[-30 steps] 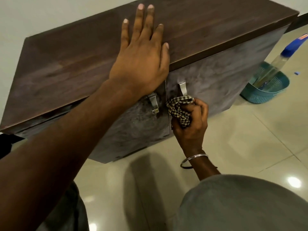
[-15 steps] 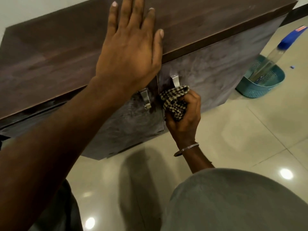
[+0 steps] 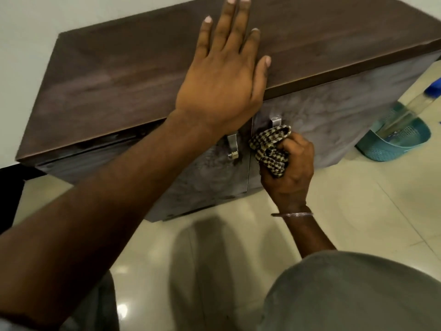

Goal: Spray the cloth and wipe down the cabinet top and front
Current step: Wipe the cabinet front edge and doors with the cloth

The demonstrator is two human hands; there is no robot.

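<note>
A low cabinet has a dark wood top [image 3: 133,75] and grey marbled doors [image 3: 334,120] with two metal handles. My left hand [image 3: 224,77] lies flat with straight fingers on the top's front edge. My right hand [image 3: 291,170] grips a bunched black-and-cream checked cloth [image 3: 269,149] and presses it against the right door, just below that door's handle [image 3: 275,120]. The left door's handle [image 3: 232,145] shows beside the cloth. A clear spray bottle [image 3: 405,113] with a blue head stands tilted in a teal basket to the right.
The teal basket [image 3: 391,149] sits on the glossy cream tile floor [image 3: 358,199] by the cabinet's right end. A pale wall runs behind the cabinet. My grey-clad knee [image 3: 358,295] fills the lower right. A dark object [image 3: 9,192] is at the left edge.
My right hand has shifted the cloth slightly up against the right door under its handle. The camera view swayed; my left hand stays flat on the top.
</note>
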